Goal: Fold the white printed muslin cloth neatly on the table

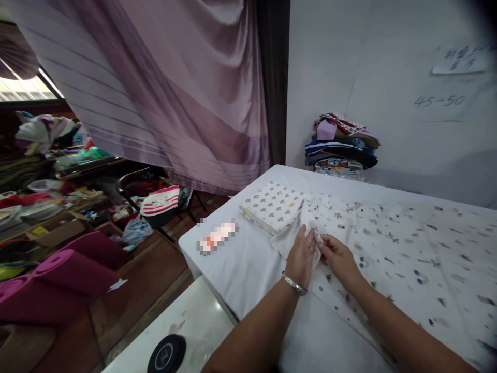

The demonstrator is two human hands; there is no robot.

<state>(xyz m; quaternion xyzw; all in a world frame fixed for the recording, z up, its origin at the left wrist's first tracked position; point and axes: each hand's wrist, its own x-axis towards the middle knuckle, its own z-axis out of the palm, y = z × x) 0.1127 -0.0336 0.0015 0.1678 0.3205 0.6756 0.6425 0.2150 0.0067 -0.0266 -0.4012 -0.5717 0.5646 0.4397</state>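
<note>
Cloth [404, 248] with small scattered prints lies across the white-covered table [252, 274], narrow end to the left, widening rightward out of view; its long axis seems to run left to right, though the far end is cut off. The left hand [302, 256] points up and away, fingers together against a gathered bit of the narrow end; whether it grips, I cannot tell. The right hand [337, 259] pinches that same bit between thumb and fingers. Just left, a folded fabric [272, 210] with grey motifs lies askew, partly overlapped by the cloth.

On the far left, a cardboard box [64, 232] sits among clutter, its contents too jumbled to name; a plastic bag [135, 231] by the chair [157, 220] is equally unclear inside. A wall note [438, 102] reads "45-50"; handwritten characters on the sheet [462, 61] above are blurred. The emblem on the black disc [166, 355] is unreadable.
</note>
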